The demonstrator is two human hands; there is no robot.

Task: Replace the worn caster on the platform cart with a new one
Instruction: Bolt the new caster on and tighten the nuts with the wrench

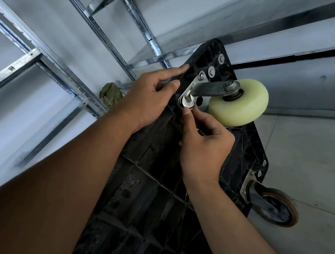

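1. Head view, cart. A black plastic cart (159, 191) is tipped up, with its ribbed underside turned to the camera. Its lower end runs out of view.
2. Pale caster. The pale caster (241, 103), with a yellow-green wheel, sits at the cart's upper corner. Its grey fork runs from the axle bolt back to a bright metal plate (192, 88) that lies against the underside.
3. Fasteners. Bolts (211, 71) with washers show in a row at that corner, the nearest one on the plate.
4. Left hand. The left hand (154, 94) lies over the cart's upper edge, just left of the plate. Its fingers (176, 70) stretch along the rim and the thumb curls against the underside, so the edge is held between them.
5. Right hand. The right hand (204, 143) is just below the plate with its fingers drawn narrow. Thumb and forefinger pinch a small silver wrench (187, 103), whose open head sits on a fastener at the plate's lower corner. The handle is hidden in the hand.
6. Dark caster. The dark caster (278, 208), its wheel rimmed in brown, is bolted at the cart's lower right corner, close to the grey floor (318, 161). Whether the wheel touches the floor cannot be told.
7. Surroundings. Metal shelving (27, 57) stands to the left and behind. A green bundle (110, 93) lies at its foot, beyond the left hand.
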